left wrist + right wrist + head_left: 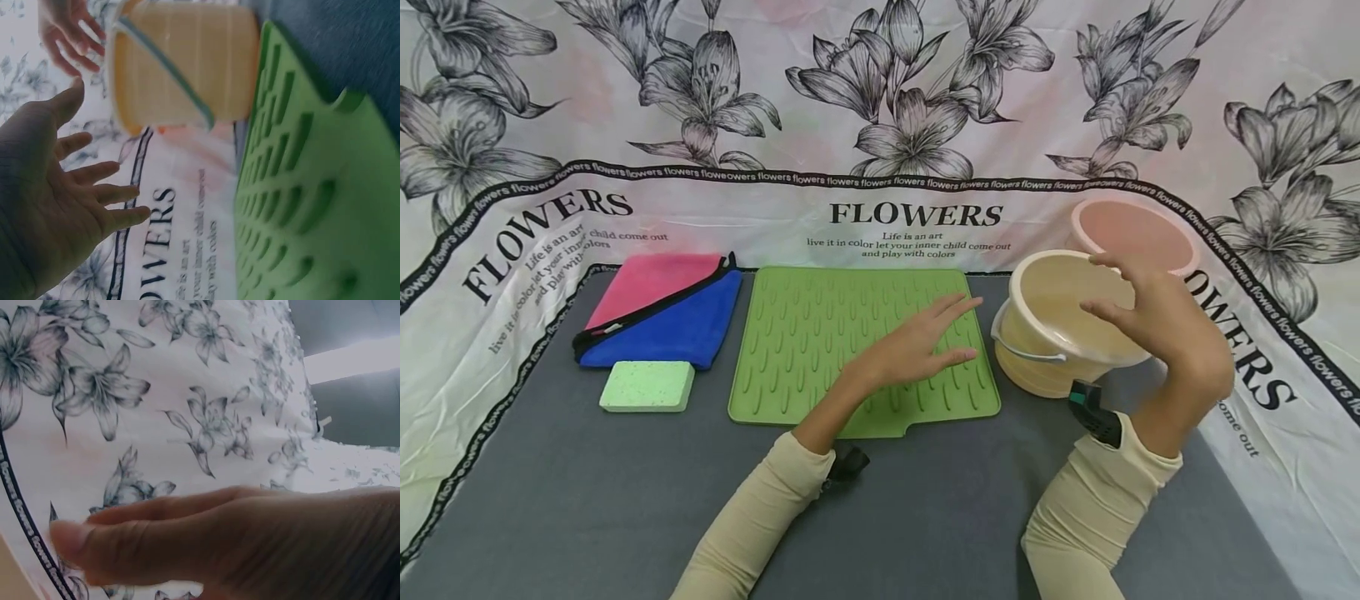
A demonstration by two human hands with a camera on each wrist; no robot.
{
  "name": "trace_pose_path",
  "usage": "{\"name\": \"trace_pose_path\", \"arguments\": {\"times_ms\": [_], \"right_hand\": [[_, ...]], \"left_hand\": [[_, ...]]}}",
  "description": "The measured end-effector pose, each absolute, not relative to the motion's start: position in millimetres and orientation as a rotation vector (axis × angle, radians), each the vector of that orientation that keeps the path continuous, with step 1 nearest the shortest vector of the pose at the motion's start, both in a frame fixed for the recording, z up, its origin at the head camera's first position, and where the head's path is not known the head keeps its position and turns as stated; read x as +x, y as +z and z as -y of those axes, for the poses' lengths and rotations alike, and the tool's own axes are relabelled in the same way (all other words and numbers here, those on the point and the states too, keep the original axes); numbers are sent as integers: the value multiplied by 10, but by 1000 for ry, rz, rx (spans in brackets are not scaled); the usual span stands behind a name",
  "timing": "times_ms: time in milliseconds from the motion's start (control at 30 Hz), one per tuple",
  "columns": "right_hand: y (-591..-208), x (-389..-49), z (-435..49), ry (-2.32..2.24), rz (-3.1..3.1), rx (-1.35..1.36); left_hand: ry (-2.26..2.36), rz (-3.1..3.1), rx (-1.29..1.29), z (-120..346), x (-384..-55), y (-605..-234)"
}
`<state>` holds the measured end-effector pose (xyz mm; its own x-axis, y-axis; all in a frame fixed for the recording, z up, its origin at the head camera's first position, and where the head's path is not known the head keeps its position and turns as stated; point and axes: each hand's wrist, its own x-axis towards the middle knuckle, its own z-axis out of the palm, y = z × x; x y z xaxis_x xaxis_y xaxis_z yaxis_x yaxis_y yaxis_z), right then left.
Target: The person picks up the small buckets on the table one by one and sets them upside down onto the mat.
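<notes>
My left hand [917,342] hovers over the green ridged mat [805,350], its fingers spread toward the cream bucket [1037,367]. In the left wrist view the same hand [69,194] shows an open palm with nothing in it. My right hand [1165,308] is raised over the right side of the cream bucket, thumb and fingers apart and holding nothing. The bucket stands upright beside the mat, its grey handle [1030,354] hanging down the front left side. In the right wrist view the right hand [162,537] appears edge-on against the flowered cloth.
A pink bucket [1135,221] stands behind the cream one. To the left lie a folded pink cloth [651,287] and a blue cloth [670,329] with black edging, with a pale green sponge [647,387] in front. Flower-printed fabric [737,208] borders the grey table surface [587,500].
</notes>
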<state>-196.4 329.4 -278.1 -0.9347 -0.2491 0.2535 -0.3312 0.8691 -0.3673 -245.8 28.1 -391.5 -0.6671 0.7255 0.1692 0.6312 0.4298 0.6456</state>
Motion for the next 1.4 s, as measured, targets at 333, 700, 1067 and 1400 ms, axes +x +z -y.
{"name": "trace_pose_path", "arguments": {"times_ms": [333,700,1067,1400], "right_hand": [[-2855,-1838,-3624,532,3273,295],[-2872,-1803,-3710,666,3273,395],[-2896,-1913,-3586,626,3327,480],[-2866,-1940,-3453,669,3143,644]], "left_hand": [[1008,-2411,1284,-582,-2354,-4119],[968,-2361,1376,-763,-2279,-4168],[918,-2361,1349,-817,-2195,-4209],[922,-2401,1323,-763,-2236,-4212]]}}
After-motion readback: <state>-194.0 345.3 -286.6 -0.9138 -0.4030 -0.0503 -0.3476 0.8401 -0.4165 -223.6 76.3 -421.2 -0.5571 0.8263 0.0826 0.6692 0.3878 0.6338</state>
